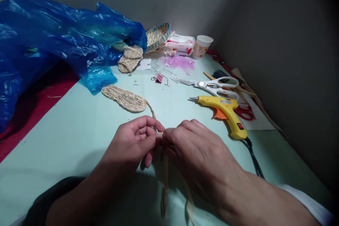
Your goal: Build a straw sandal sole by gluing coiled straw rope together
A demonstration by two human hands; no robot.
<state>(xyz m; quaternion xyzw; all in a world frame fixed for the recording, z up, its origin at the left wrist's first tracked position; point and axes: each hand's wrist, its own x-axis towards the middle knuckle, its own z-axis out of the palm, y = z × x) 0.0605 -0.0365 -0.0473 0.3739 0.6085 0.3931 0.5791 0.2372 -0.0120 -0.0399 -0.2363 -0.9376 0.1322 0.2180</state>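
Observation:
My left hand point(140, 136) and my right hand point(196, 144) meet over the front of the table, fingertips pinched together on a braided straw cord point(151, 108). From there the cord runs back to a flat, sole-shaped coil point(124, 97) of the same braid lying on the table. Loose straw strands point(165, 173) hang below my fingers towards me. The exact spot where the fingertips grip is partly hidden by the fingers themselves.
At right lie a yellow glue gun point(222, 106), white-handled scissors point(212, 84) and red-handled scissors point(245, 112). A pink binder clip point(159, 78) sits mid-table. Behind are a paper cup point(202, 46), tissue pack point(180, 45), woven basket point(156, 37), braided piece point(129, 59) and blue plastic bag point(66, 35).

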